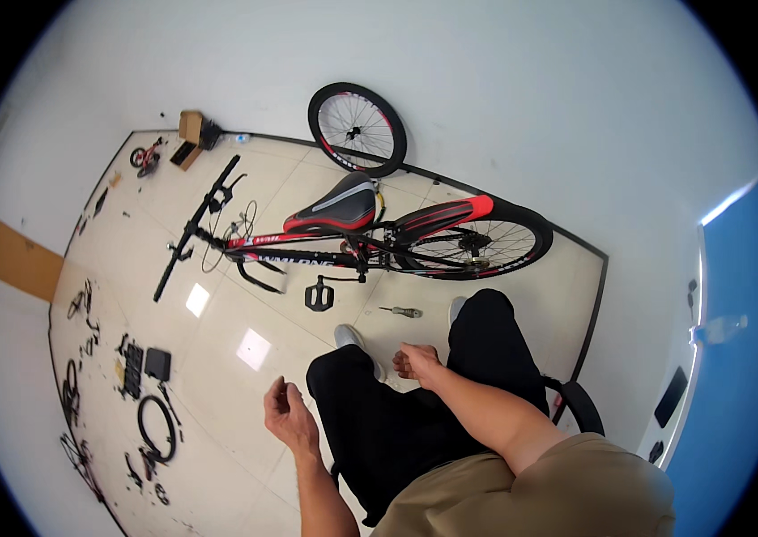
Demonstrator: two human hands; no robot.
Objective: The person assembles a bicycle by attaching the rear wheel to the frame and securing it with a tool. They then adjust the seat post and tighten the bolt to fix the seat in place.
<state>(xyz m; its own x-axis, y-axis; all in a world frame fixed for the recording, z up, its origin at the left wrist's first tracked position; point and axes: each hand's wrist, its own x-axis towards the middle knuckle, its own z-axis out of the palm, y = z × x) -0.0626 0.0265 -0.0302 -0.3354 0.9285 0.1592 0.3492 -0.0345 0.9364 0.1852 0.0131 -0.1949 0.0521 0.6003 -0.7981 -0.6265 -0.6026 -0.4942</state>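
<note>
My left hand [291, 415] is beside my left knee, its fingers loosely bent and apart, with nothing seen in them. Between my knees hovers my right hand [417, 362], fingers half curled, also holding nothing that shows. Neither touches the red and black bicycle [263, 240] in front of me. Its handlebar [195, 228] points left, and no wheel is fitted at that end. The rear wheel [522, 242] is at the right under a black and red mudguard [442, 218]. A screwdriver [402, 311] lies on the floor between the bicycle and my feet.
A loose wheel [359, 130] leans on the far wall. An open cardboard box [189, 127] and a small red bike [144, 158] are at the far left. Nearer left lie a tool case [133, 369], a black tyre [156, 428] and several parts. A blue surface [719, 385] borders the right.
</note>
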